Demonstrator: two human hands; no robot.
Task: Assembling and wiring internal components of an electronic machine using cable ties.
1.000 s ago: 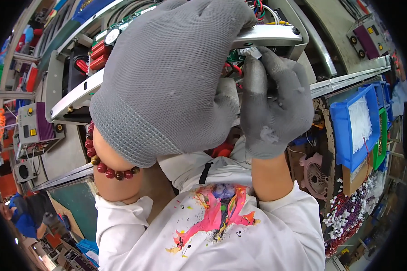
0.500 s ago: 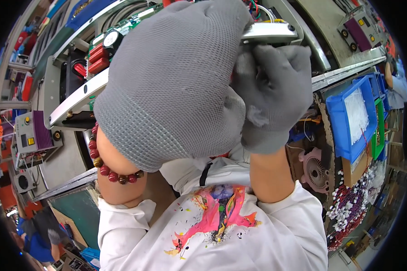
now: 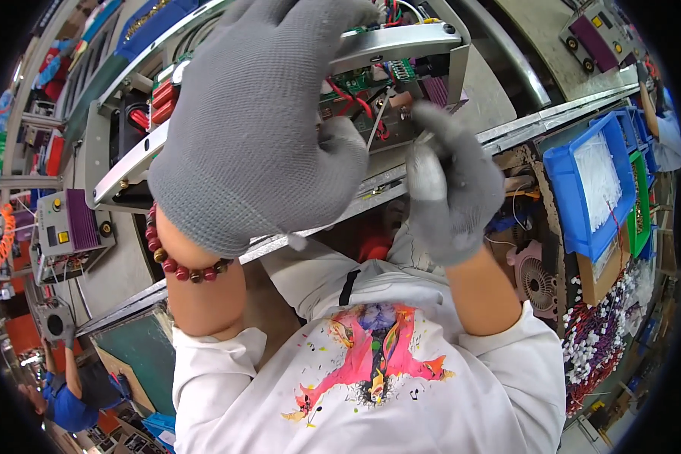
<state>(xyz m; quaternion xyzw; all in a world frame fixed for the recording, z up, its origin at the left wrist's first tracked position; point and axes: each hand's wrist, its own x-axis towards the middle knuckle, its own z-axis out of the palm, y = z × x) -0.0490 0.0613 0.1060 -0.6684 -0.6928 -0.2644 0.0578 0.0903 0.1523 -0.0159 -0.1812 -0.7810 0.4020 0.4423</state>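
Note:
My left hand (image 3: 261,125), in a grey knitted glove, lies over an open metal-framed electronic unit (image 3: 408,41). Its thumb sits below the silver frame bar; the fingers reach past the bar and their tips are partly hidden. Inside the unit show green circuit boards (image 3: 397,69), red components (image 3: 164,104) and red wires (image 3: 361,98). A thin pale strip (image 3: 379,121) stands up beside the wires. At the unit's front right, my gloved right hand (image 3: 454,170) is closed, thumb and bent fingers pinching together; what lies between them is too small to make out.
Blue bin (image 3: 566,193) with white strips and green bin (image 3: 639,204) stand at the right. Below them hang bundled wires (image 3: 594,340). A pink fan (image 3: 533,276) is under the bench edge. Purple-sided boxes (image 3: 72,227) stand on the bench. Another person (image 3: 76,390) works at lower left.
My right hand has moved down and away from the frame bar, its fingers now turned up. My left hand has shifted left, so more of the boards and wires shows.

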